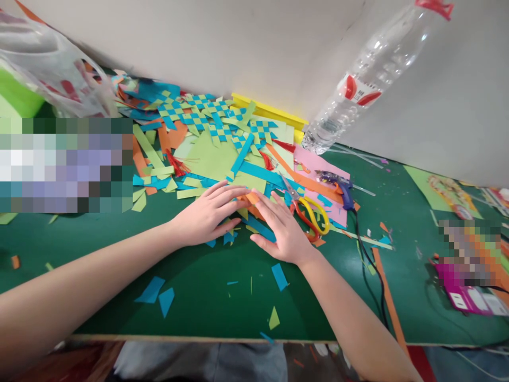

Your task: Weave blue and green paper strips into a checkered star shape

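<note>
My left hand (pixel 212 213) reaches over the paper scraps with its fingers stretched out. Opposite it, my right hand (pixel 284 228) is also extended, and the fingertips of both nearly meet at a small orange paper piece (pixel 252 198). Neither hand visibly grips anything, though some scraps under the fingers are hidden. Scissors (pixel 324 218) with yellow and orange handles lie beside my right hand, blades toward the pile. Behind the hands are blue-and-green woven paper pieces (pixel 218 114), a light green sheet (pixel 209 154), blue strips (pixel 264 172) and red tassels (pixel 175 164).
A blue glue gun (pixel 347 196) rests on pink paper (pixel 318 159), its black cord (pixel 377 276) running to the front edge. A clear plastic bottle (pixel 358 90) leans by the wall. At left stands a plastic bag (pixel 59 69); a magenta item (pixel 461 292) lies right. Scraps dot the green table (pixel 191 297).
</note>
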`<state>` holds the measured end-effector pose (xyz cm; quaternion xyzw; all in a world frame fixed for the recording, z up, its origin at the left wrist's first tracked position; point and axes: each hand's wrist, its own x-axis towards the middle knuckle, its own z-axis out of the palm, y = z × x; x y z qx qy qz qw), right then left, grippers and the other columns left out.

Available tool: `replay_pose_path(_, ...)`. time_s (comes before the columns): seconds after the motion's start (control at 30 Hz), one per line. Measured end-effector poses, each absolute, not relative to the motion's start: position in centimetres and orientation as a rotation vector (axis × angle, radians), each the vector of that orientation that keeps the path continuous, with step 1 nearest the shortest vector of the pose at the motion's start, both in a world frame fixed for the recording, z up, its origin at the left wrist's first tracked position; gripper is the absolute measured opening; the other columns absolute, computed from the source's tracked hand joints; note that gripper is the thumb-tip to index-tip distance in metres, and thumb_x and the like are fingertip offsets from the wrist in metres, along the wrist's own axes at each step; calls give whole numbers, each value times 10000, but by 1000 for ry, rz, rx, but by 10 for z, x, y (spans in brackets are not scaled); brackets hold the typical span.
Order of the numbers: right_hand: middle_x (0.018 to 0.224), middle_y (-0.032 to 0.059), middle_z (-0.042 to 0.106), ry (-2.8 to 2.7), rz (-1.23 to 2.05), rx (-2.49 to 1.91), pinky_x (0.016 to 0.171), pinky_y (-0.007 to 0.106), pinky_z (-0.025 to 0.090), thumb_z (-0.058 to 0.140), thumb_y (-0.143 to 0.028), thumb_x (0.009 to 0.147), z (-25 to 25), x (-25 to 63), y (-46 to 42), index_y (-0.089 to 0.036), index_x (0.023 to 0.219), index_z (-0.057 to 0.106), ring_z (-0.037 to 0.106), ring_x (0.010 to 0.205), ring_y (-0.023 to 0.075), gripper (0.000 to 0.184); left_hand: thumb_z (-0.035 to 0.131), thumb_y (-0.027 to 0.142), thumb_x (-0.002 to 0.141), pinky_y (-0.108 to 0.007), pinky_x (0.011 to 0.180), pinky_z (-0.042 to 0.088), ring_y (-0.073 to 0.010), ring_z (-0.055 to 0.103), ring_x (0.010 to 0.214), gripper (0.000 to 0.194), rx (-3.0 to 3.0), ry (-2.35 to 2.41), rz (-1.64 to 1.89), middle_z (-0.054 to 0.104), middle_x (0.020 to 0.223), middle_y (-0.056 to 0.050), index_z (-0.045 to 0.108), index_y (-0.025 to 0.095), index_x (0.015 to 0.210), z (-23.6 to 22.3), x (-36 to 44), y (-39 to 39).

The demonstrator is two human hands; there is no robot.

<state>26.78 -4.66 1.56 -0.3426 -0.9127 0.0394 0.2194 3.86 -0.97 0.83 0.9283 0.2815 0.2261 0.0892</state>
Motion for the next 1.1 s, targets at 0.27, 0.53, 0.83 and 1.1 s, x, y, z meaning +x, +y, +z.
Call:
replay_pose_path(0.27, 1525, 117, 210, -2497, 196, -911, 1118, 446, 305, 453, -360, 891, 13, 269, -48, -166, 1467, -2, 220, 1402, 209, 760, 477, 239, 890, -459, 1117, 276, -237, 448, 1252, 308, 2778, 777, 681, 521, 1312, -121, 524, 183, 1189, 12, 40, -11)
replay_pose_path(0.53, 1457, 105, 368, -2354, 44, -984, 1104, 480, 315, 441, -263, 885, 13, 269, -48, -201, 1384, 226, 326, 1360, 205, 547, 448, 229, 903, -473, 1103, 297, -236, 435, 1265, 373, 2755, 852, 759, 494, 1348, -109, 447, 205, 1275, 7, 38, -9)
replay_pose_path(0.83, 1402, 120, 426, -2225, -5, -1182, 1094, 488, 325, 417, -199, 882, 12, 268, -42, -198, 1246, 376, 364, 1336, 213, 367, 450, 222, 905, -472, 1102, 296, -230, 466, 1224, 430, 2660, 1027, 902, 531, 1280, -122, 393, 176, 1328, 10, 38, -13)
replay_pose_path(1.1, 1256, 78, 577, -2279, -113, -1091, 1124, 483, 253, 448, -175, 873, 12, 268, -37, -208, 1200, 440, 520, 1188, 183, 329, 411, 217, 919, -352, 926, 484, -185, 594, 1041, 293, 2228, 1177, 1127, 584, 1185, -92, 549, 180, 1176, 13, 35, -9)
